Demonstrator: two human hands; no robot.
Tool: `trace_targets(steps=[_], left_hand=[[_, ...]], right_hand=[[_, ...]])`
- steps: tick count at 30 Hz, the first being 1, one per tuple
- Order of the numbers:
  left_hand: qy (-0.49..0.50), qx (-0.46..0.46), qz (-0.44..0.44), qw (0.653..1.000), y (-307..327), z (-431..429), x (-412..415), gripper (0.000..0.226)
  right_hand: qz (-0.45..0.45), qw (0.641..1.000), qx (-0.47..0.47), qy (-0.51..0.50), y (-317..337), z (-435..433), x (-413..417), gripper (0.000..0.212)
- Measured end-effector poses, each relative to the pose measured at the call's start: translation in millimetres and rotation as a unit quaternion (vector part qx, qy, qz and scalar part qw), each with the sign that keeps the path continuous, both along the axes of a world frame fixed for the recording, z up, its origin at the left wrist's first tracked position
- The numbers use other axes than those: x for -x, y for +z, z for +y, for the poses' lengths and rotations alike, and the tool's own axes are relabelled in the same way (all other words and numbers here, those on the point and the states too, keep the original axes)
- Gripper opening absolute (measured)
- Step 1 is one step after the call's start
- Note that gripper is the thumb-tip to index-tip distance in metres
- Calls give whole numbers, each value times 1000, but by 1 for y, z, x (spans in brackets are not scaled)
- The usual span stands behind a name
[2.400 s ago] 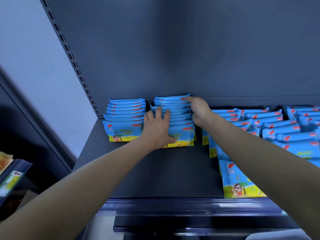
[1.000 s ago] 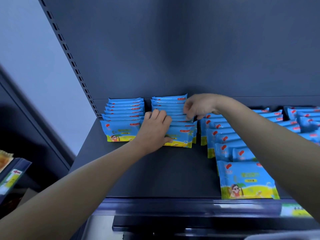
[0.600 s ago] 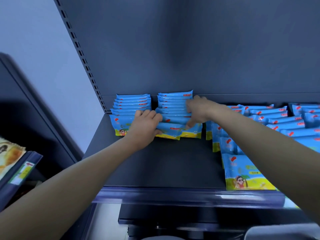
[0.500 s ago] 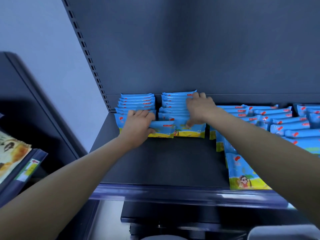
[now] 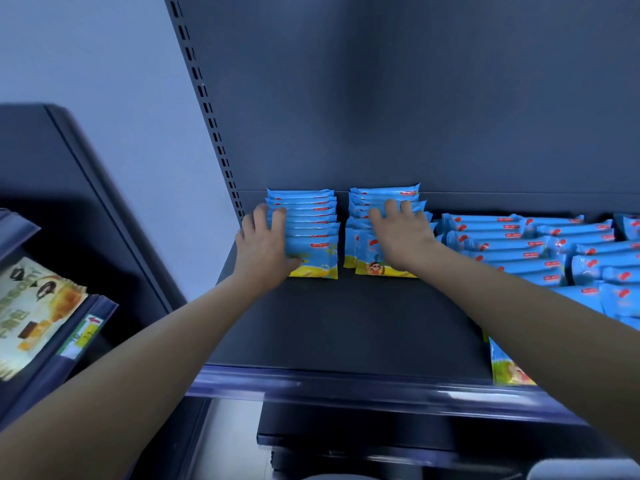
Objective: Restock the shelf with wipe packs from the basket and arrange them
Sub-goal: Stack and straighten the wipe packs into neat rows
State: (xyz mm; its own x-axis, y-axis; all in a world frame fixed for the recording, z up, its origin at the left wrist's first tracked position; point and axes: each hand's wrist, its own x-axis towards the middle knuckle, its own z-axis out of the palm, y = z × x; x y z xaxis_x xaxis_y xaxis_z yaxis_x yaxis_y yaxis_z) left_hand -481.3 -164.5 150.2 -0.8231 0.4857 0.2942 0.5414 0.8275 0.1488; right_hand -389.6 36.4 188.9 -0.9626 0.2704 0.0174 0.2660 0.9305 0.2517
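Note:
Blue wipe packs stand in rows on the dark shelf (image 5: 346,327). The leftmost row (image 5: 311,230) sits at the back left, and my left hand (image 5: 265,245) lies against its left side with fingers spread over the front packs. A second row (image 5: 360,233) stands just right of it, and my right hand (image 5: 401,233) rests flat on top of it, fingers apart. More packs (image 5: 540,251) fill the shelf to the right in looser rows. No basket is in view.
The shelf's back panel (image 5: 415,98) rises behind the rows, with a slotted upright (image 5: 207,109) at the left. A price rail (image 5: 346,386) runs along the front edge. A neighbouring shelf at the left holds a yellow snack pack (image 5: 31,306).
My left hand moved from the second row to the left side of the leftmost row. My right hand shifted onto the top of the second row. The view swung left.

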Motion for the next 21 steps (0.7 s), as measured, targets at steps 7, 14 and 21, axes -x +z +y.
trace_targets(steps=[7,14,21], left_hand=[[0,11,-72,997,-5,6,6,92],[7,49,-28,998,-10,6,3,94],[3,118,16,993,-7,10,1,108]], right_hand=[[-10,1000,-10,24,-1,3,2,64],[-20,1000,-14,20,-1,1,4,62],[-25,999,11,24,5,19,-4,67]])
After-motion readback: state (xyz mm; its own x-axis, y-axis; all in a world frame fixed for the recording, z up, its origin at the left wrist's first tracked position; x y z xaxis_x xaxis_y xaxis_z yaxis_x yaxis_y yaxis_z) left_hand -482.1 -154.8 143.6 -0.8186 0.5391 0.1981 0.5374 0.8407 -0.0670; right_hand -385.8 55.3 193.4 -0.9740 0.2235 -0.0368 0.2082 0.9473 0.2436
